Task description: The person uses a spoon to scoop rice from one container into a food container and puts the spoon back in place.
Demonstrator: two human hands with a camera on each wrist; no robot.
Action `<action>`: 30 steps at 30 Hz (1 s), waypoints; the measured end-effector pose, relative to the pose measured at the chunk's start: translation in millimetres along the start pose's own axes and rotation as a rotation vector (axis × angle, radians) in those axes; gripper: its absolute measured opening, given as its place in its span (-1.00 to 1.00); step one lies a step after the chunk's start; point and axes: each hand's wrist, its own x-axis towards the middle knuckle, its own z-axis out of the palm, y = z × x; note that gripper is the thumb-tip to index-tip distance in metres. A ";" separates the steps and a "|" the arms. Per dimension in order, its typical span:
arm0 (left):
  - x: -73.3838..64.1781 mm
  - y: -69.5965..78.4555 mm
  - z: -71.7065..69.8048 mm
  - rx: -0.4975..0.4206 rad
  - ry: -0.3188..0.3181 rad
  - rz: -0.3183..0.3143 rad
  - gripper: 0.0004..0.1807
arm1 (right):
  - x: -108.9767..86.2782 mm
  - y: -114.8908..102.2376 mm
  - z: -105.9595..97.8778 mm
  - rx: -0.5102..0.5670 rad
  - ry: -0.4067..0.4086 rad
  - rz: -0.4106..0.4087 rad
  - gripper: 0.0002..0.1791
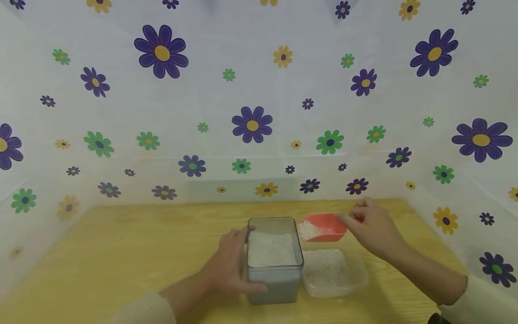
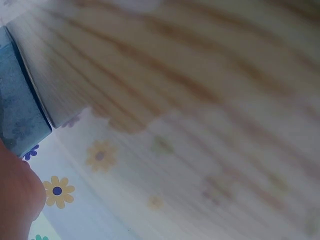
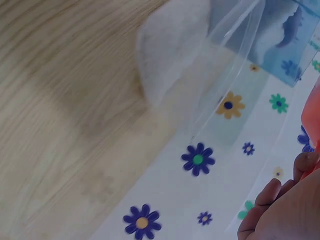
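Your right hand (image 1: 374,227): curled, pinching the red scoop (image 1: 331,228) at its handle end; long axis crosswise, loaded mouth leftward, just beside the grey canister (image 1: 275,288); your left hand (image 1: 230,263): nearer the canister, gripping its side.

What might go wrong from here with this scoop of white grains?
Spilling: loose white grains sit at the open lip of the red plastic scoop, so a tilt by the right hand may drop some onto the wood-grain table.
Knocking: that lip is close to the rim of the tall grey see-through container the left hand holds, so they might bump.
Sliding: neither hand holds the shallow clear plastic box, so a push could shift it.
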 end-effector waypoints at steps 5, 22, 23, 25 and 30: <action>0.6 0.0 1.4 -0.011 -0.007 0.001 0.32 | -8.2 25.2 -8.5 -0.100 0.005 0.022 -0.45; -5.1 -8.1 -3.3 0.018 0.009 -0.017 0.35 | -17.8 52.7 14.0 -0.307 0.009 -0.046 -0.64; -4.0 -6.1 -2.6 0.011 0.002 -0.021 0.35 | -18.9 54.1 12.5 -0.319 0.010 -0.050 -0.64; -2.4 -2.5 -1.9 -0.005 -0.007 -0.025 0.35 | -20.7 56.2 10.0 -0.340 0.009 -0.055 -0.64; -0.3 4.1 -1.9 -0.009 -0.020 -0.041 0.35 | -22.1 59.6 4.9 -0.386 0.004 -0.066 -0.62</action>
